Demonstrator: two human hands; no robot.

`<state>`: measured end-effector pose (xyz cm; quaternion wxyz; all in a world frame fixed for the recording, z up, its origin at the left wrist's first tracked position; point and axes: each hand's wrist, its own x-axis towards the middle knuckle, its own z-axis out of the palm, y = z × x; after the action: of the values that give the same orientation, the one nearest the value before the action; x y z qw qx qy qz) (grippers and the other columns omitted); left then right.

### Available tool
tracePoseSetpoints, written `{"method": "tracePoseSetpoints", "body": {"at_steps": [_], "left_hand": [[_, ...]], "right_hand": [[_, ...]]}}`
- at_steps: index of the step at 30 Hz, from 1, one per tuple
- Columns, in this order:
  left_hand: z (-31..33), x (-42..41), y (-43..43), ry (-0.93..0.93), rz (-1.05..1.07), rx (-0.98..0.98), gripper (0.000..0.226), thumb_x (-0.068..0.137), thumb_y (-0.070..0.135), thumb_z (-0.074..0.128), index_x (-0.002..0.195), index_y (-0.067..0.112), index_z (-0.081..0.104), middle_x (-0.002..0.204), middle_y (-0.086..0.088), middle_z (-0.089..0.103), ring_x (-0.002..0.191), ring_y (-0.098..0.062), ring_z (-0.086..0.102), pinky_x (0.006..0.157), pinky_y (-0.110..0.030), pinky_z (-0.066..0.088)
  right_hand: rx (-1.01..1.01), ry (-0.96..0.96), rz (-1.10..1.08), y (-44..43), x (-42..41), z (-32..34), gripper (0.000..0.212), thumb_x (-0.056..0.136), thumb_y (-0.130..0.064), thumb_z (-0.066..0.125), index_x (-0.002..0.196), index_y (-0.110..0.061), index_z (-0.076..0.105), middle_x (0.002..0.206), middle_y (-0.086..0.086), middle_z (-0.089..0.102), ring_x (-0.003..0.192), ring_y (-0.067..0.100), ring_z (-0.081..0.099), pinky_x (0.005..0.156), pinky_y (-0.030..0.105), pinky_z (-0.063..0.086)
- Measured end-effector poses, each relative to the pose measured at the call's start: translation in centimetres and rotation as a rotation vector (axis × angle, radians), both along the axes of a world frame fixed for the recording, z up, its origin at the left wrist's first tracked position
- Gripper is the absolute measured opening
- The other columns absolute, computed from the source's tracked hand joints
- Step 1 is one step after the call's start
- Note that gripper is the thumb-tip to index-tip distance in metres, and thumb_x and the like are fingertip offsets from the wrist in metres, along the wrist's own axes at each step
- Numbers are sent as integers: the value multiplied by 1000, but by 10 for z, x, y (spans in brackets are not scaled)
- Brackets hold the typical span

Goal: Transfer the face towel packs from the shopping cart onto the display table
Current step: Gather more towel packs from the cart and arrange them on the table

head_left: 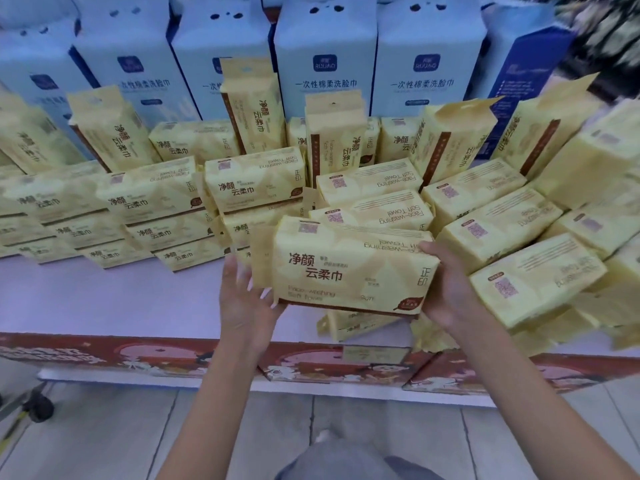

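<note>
A yellow face towel pack (346,268) with dark lettering is held above the front of the display table (121,299). My left hand (246,299) cups its left end and lower corner. My right hand (446,289) grips its right end. The pack hovers over another yellow pack (360,325) lying near the table's front edge. Several more yellow packs (256,183) are stacked flat in rows behind, and others (332,140) stand upright further back. The shopping cart body is out of view.
Tall pale-blue boxes (325,64) line the back of the table. A heap of yellow packs (533,271) leans at the right. A red patterned skirt (138,355) runs along the table front. A black caster wheel (41,407) sits on the tiled floor at lower left.
</note>
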<state>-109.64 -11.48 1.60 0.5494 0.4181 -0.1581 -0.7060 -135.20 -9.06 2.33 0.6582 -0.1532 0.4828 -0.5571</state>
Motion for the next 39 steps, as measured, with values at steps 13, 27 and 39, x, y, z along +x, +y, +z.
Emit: {"method": "tracePoseSetpoints", "body": {"at_steps": [13, 27, 39], "left_hand": [[-37, -78, 18, -228, 4, -61, 42, 62, 30, 75, 100, 29, 56, 104, 4, 68, 104, -22, 63, 80, -37, 52], [-60, -97, 7, -461, -93, -149, 53, 60, 40, 73, 98, 25, 38, 104, 1, 58, 79, 6, 63, 61, -11, 50], [-57, -92, 10, -506, -157, -173, 69, 62, 38, 72, 120, 27, 35, 113, 8, 56, 97, 2, 58, 65, -12, 50]], "right_hand": [[-78, 642, -633, -38, 29, -15, 42, 83, -20, 64, 121, -18, 45, 114, 0, 59, 101, 15, 57, 82, 29, 47], [50, 562, -614, -38, 28, -41, 68, 90, -24, 61, 141, -9, 18, 140, 7, 42, 127, 19, 42, 108, 37, 35], [25, 550, -372, -8, 22, -49, 90, 85, -51, 55, 151, -30, -2, 154, -7, 27, 139, 16, 28, 113, 40, 28]]}}
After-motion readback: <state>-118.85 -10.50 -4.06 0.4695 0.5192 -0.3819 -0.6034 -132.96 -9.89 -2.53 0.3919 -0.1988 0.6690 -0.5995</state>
